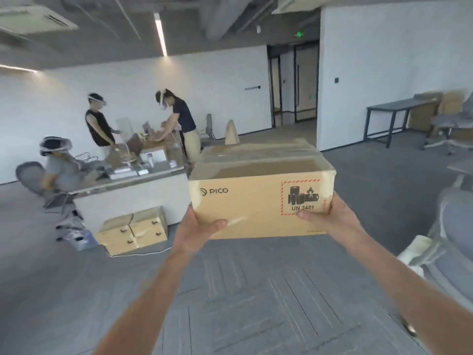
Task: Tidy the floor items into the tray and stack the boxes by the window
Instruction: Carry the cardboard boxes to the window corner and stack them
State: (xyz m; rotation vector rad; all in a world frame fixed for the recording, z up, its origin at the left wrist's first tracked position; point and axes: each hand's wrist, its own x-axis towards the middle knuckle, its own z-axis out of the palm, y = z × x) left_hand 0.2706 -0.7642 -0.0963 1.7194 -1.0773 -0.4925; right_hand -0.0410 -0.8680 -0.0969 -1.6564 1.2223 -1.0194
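A taped brown cardboard box [258, 198] with a PICO logo and a red-bordered battery label hangs in front of me at chest height, above the grey carpet. My left hand [198, 230] grips its lower left corner, thumb on the front face. My right hand [329, 216] holds the lower right corner, thumb under the label. Both arms are stretched forward. Two more cardboard boxes [133, 230] sit on the floor against a white counter, side by side. No tray and no window are in view.
Three people work at the white counter [133, 193] at left, one seated on a grey chair [28, 175]. Grey office chairs [453, 242] stand close at right. A dark table [394, 108] with boxes behind it lines the far right wall. A doorway [294, 83] opens ahead.
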